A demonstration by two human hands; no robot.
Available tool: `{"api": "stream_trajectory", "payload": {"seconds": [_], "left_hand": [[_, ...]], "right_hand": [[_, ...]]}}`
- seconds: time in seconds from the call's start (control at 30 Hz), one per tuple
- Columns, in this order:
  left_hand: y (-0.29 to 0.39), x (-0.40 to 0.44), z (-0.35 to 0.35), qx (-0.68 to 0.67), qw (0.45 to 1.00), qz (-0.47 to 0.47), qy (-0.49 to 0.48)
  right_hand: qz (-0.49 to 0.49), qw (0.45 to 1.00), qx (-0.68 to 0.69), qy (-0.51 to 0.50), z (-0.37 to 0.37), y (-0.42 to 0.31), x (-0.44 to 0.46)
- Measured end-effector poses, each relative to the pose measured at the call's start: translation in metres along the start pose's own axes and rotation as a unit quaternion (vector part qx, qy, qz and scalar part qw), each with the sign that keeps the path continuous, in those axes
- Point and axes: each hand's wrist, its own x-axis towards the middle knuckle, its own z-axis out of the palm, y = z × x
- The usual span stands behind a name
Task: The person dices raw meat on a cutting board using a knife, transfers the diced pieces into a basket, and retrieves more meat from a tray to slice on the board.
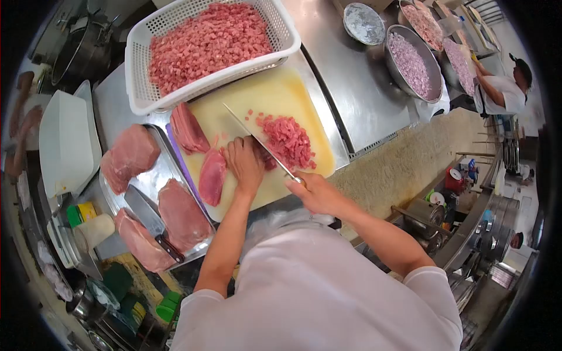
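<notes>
My right hand (316,192) grips the handle of a long kitchen knife (260,144), its blade slanting up and left across the yellowish cutting board (287,90). Just left of the blade, my left hand (243,164) presses on a piece of raw meat, mostly hidden under its fingers. On the blade's other side lies a pile of diced meat (290,137). Two thicker pieces of red meat, an upper piece (188,130) and a lower piece (212,178), sit at the board's left side, the lower one close by my left hand.
A white perforated basket (137,76) full of diced meat overlaps the board's far edge. Left, a metal tray (158,137) carries meat slabs and a second knife (144,210). Bowls of chopped pink-white food (413,64) stand far right, near another person (500,90).
</notes>
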Motion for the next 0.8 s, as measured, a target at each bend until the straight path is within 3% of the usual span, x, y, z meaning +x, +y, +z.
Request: {"api": "stream_trajectory", "payload": {"seconds": [0.1,0.17,0.2,0.27,0.37,0.5,0.53,0.67,0.8], "left_hand": [[-0.001,-0.006,-0.002,0.004,1.0,0.007,-0.009],[-0.006,-0.007,-0.006,0.007,0.999,0.03,-0.021],[-0.007,-0.006,-0.007,-0.024,0.999,0.025,-0.015],[-0.012,-0.01,-0.011,-0.084,0.996,0.005,-0.004],[-0.007,-0.009,-0.017,-0.038,0.999,0.021,-0.013],[-0.008,-0.022,-0.003,-0.002,0.999,0.007,-0.032],[-0.01,-0.019,-0.002,-0.001,0.999,0.009,-0.035],[-0.021,-0.017,-0.011,-0.04,0.997,0.061,-0.018],[-0.02,-0.027,-0.03,-0.07,0.996,0.026,-0.051]], "right_hand": [[-0.008,1.0,0.013,-0.002,0.018,0.004,0.036],[0.077,0.996,0.023,-0.038,0.015,-0.009,0.039],[0.006,1.0,-0.019,0.024,0.017,-0.008,0.035],[0.016,0.999,-0.012,0.032,0.01,-0.007,0.011],[0.057,0.998,-0.018,0.022,0.017,-0.008,-0.023],[0.069,0.995,0.067,-0.007,0.037,-0.002,0.019],[-0.015,0.997,0.024,0.07,0.052,0.013,0.037],[0.004,0.998,0.023,0.065,0.043,-0.001,0.038],[0.018,0.998,0.043,0.039,0.034,-0.009,-0.017]]}}
